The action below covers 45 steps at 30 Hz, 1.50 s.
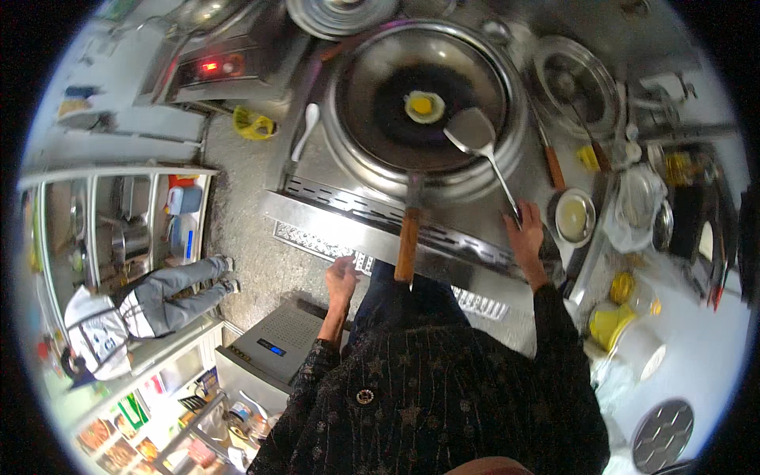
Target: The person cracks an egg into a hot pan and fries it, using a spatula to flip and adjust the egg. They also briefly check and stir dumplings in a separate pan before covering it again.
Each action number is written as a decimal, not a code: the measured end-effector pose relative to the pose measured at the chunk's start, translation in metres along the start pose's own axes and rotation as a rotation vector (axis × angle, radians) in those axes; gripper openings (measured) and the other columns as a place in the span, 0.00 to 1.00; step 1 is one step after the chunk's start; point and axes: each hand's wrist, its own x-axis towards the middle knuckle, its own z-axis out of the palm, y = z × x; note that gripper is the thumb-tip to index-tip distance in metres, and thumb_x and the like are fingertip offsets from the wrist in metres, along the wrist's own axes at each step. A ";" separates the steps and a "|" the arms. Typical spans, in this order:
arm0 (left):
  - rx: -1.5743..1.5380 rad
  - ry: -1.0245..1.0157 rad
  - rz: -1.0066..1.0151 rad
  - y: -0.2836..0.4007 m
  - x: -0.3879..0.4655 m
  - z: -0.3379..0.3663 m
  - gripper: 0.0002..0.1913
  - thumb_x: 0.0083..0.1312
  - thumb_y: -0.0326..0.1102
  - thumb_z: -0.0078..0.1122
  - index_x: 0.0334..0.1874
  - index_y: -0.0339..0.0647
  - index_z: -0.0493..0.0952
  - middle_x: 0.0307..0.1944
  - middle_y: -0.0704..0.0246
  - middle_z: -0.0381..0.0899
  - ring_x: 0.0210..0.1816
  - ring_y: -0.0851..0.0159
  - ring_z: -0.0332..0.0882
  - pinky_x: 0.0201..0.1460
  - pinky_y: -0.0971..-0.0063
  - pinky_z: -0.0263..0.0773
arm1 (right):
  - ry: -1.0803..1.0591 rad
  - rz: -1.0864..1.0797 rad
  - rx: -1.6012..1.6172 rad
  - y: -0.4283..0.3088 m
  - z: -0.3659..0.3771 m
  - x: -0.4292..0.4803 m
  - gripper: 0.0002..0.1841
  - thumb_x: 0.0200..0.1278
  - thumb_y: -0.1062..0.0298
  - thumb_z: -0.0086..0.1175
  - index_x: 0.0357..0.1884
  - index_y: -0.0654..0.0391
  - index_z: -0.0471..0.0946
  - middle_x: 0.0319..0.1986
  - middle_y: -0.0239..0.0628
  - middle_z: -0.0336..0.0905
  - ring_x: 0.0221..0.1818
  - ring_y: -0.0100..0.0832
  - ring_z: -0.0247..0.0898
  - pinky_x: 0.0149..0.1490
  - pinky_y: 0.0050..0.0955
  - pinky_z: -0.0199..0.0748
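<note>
A raw-looking egg with a whole yellow yolk [423, 107] lies in a dark-bottomed wok [395, 145] on a steel range. My right hand [526, 238] grips the handle of a metal wok spatula [475, 130], whose blade rests inside the wok just right of the egg. The wok's wooden handle [407, 243] points toward me past the front edge of the range. Below and left of that handle, my left hand [341, 279] hangs apart from it with its fingers curled; what is inside the curl is hidden.
A white spoon [306, 132] lies left of the wok. On the right are wooden-handled utensils [555, 169], a small bowl of pale yellow liquid [575, 216] and a round strainer [573, 83]. A person [142, 314] stands by shelving at left. A grey cabinet [279, 335] is beside me.
</note>
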 end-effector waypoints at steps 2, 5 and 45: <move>0.153 0.063 0.060 0.006 -0.003 -0.010 0.12 0.69 0.30 0.53 0.47 0.30 0.80 0.30 0.60 0.84 0.30 0.65 0.85 0.29 0.73 0.77 | 0.067 0.000 0.173 -0.013 -0.011 -0.001 0.25 0.65 0.60 0.58 0.60 0.61 0.71 0.56 0.52 0.71 0.58 0.52 0.68 0.61 0.44 0.67; 0.065 0.286 0.139 0.030 -0.006 -0.027 0.13 0.67 0.26 0.49 0.50 0.34 0.78 0.29 0.59 0.82 0.31 0.64 0.86 0.30 0.72 0.77 | 0.183 0.224 0.533 -0.042 -0.033 0.000 0.24 0.67 0.68 0.57 0.63 0.66 0.68 0.57 0.50 0.71 0.61 0.45 0.67 0.63 0.40 0.69; 1.245 0.441 1.802 0.853 0.517 -0.170 0.06 0.59 0.36 0.60 0.33 0.44 0.82 0.37 0.60 0.83 0.45 0.51 0.80 0.47 0.55 0.78 | 0.437 0.328 0.798 -0.577 0.091 0.117 0.17 0.72 0.59 0.49 0.39 0.66 0.78 0.34 0.45 0.76 0.24 0.30 0.77 0.27 0.24 0.77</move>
